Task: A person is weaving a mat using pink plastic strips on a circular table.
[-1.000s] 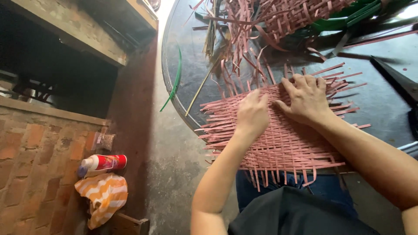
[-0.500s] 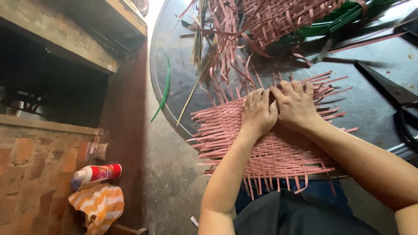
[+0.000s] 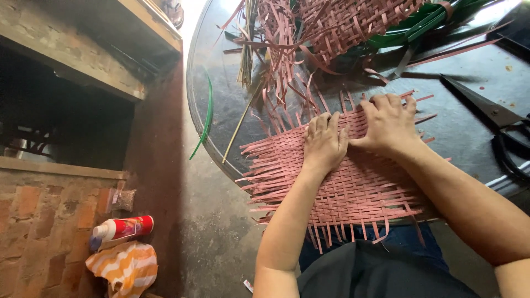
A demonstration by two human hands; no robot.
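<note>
While both hands press flat, left hand [image 3: 324,142] beside right hand [image 3: 390,122], neither grip closed on anything, the pink woven mat [image 3: 342,182] lies at the near edge of the round dark surface [image 3: 221,72]. Farther back: loose pink strips [image 3: 281,49], black scissors [image 3: 497,124]. Left, by the brick wall [image 3: 38,221]: a bottle [image 3: 121,229], striped cloth [image 3: 124,267].

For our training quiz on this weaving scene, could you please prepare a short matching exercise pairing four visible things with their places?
Things:
1. woven pink mat
2. scissors
3. red and white bottle
4. green strip

Places:
A. on the brick ledge, lower left
B. under both hands
C. curving over the table's left rim
D. on the table, far right

Pairs: 1-B, 2-D, 3-A, 4-C
</note>
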